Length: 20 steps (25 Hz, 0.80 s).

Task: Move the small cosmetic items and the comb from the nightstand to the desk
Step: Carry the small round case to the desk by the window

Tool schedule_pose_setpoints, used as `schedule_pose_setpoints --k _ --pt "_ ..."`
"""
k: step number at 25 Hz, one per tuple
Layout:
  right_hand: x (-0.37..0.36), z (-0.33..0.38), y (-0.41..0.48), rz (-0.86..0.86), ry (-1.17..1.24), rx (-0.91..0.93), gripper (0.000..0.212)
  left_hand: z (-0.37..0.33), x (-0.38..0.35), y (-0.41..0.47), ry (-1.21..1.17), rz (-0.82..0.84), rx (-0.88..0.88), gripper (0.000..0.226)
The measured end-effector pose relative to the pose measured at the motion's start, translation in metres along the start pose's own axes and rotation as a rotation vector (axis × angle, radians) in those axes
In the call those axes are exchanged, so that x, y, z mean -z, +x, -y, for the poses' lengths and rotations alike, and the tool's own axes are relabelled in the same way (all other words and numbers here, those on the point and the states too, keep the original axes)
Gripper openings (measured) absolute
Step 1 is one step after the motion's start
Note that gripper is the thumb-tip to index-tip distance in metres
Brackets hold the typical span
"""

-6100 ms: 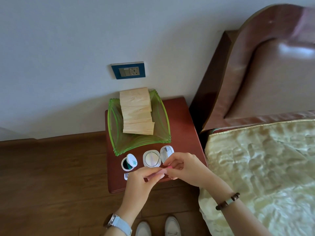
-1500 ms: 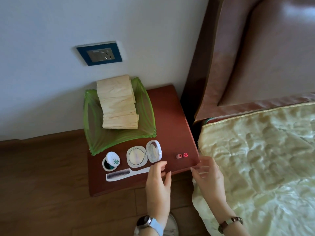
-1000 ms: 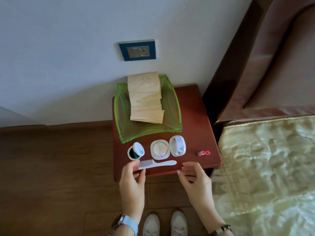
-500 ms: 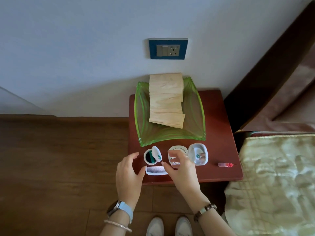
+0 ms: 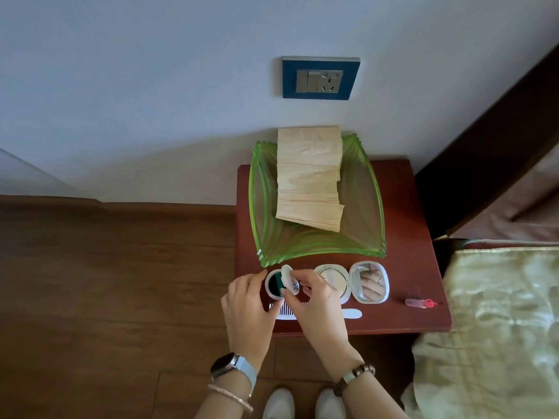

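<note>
A person stands over a small red-brown table [image 5: 402, 213] beside a bed [image 5: 496, 313], looking down at both hands. The right hand [image 5: 317, 306] pinches the raised hinged lid [image 5: 289, 279] of a small round white jar [image 5: 273, 287] between thumb and fingers. The left hand [image 5: 246, 306] is curled loosely at the jar's left side, touching or nearly touching it; whether it grips is unclear. Just right of the jar lies an open compact [image 5: 352, 282], its mirror facing up. A white comb [image 5: 352, 313] lies along the table's front edge, mostly hidden under the hands. A small pink tube [image 5: 420, 303] rests apart, near the right edge. A green dish [image 5: 263, 207] of folded paper sits behind them. Nothing has reached the desk, which is out of view.

Risks, as judgement: the jar may tip or slide if the lid is pressed shut without a firm hold. The comb, so close to the edge, could be knocked to the floor by a wrist. The tube could roll off. Carried open, the compact could flap or spill.
</note>
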State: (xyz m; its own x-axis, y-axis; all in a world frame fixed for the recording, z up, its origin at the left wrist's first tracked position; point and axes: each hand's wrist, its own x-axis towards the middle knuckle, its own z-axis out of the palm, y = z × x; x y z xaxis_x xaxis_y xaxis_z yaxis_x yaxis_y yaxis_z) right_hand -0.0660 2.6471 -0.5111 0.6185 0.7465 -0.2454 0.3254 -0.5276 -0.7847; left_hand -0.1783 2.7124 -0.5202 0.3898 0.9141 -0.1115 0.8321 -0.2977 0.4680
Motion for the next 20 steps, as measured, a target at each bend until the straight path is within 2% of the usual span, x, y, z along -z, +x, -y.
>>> schedule_pose_setpoints --k 12,20 --pt "0.006 0.012 -0.003 0.007 0.045 -0.017 0.03 -0.002 0.002 0.004 -0.01 -0.037 -0.015 0.052" --pt "0.026 0.043 -0.025 0.032 0.093 -0.006 0.024 -0.003 0.038 -0.017 -0.061 -0.053 -0.01 0.048"
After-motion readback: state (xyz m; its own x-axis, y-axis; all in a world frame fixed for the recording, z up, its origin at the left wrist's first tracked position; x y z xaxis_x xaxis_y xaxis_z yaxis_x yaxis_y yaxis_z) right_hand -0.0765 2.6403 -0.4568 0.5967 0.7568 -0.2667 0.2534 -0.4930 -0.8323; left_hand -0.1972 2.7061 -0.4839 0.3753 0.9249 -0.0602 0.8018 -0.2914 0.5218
